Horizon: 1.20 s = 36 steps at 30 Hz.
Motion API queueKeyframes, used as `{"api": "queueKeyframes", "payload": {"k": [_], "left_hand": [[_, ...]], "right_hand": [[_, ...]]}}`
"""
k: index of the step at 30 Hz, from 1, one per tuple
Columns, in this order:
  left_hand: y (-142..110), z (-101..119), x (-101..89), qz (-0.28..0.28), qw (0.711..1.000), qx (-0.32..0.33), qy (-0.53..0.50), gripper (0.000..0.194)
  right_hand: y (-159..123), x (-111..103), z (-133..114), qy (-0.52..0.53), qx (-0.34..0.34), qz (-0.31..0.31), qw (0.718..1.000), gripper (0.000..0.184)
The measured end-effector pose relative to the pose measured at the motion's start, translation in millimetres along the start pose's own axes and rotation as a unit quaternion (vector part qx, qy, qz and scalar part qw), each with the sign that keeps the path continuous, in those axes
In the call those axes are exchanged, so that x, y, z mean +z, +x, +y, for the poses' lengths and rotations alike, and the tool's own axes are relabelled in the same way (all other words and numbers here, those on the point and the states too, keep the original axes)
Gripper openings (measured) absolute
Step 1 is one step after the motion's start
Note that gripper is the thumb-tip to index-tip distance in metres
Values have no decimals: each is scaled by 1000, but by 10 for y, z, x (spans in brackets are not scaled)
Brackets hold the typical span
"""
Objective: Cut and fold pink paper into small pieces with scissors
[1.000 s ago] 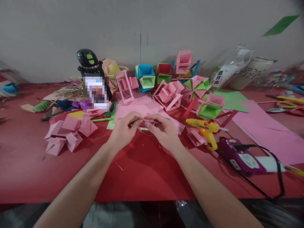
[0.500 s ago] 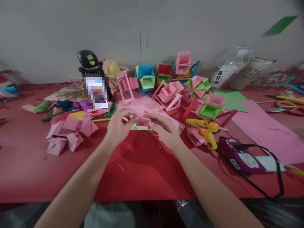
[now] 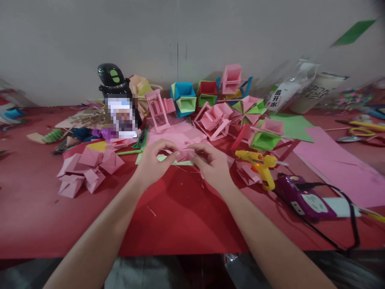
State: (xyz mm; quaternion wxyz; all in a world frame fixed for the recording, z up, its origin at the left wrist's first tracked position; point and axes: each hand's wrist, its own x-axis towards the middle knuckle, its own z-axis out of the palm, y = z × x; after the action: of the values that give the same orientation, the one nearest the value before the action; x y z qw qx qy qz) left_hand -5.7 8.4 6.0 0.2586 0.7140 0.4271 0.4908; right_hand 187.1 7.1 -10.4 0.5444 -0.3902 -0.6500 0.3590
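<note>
Pink paper [image 3: 183, 155], small, folded, held between left fingers [image 3: 173, 156] and right fingers [image 3: 197, 159]

The small folded paper piece [image 3: 183, 155] at the centre is plain pink, like the cluster of paper shapes [image 3: 90, 166] to its left. The counter [image 3: 183, 224] is red, the wall [image 3: 90, 32] grey. A paper box [image 3: 184, 95] at the back pairs blue with pale yellow-green. The glue gun [image 3: 264, 172] is yellow with an orange glow; the electrical unit [image 3: 296, 188] beside it is purple with a white label. The black stand [image 3: 108, 74] carries a lime-green mark, and the bottle [image 3: 303, 76] wears a white label with black characters.
</note>
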Motion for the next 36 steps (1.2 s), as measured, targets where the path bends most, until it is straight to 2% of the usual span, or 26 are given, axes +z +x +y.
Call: {"api": "queueKeyframes", "payload": {"k": [5, 9, 12, 19, 25, 30, 36], "left_hand": [[-10, -26, 36, -5, 999, 10, -31, 6], [-21, -22, 38, 24, 999, 27, -28, 3], [-24, -2, 36, 38, 998, 40, -25, 4], [-15, 2, 55, 8, 998, 56, -30, 4], [-21, 30, 41, -12, 999, 50, -16, 7], [-25, 53, 40, -11, 998, 54, -4, 7], [-50, 26, 48, -5, 1000, 18, -20, 6]], "right_hand": [[-22, 22, -9, -17, -31, 4, 999, 15], [-41, 35, -4, 1, -3, 32, 999, 20], [-38, 22, 0, -18, 2, 35, 999, 15], [-19, 13, -38, -44, -69, 28, 996, 5], [-13, 27, -41, -53, -99, 31, 993, 7], [-20, 23, -25, -80, -101, 57, 990, 6], [-22, 34, -51, -53, -107, 37, 992, 5]]}}
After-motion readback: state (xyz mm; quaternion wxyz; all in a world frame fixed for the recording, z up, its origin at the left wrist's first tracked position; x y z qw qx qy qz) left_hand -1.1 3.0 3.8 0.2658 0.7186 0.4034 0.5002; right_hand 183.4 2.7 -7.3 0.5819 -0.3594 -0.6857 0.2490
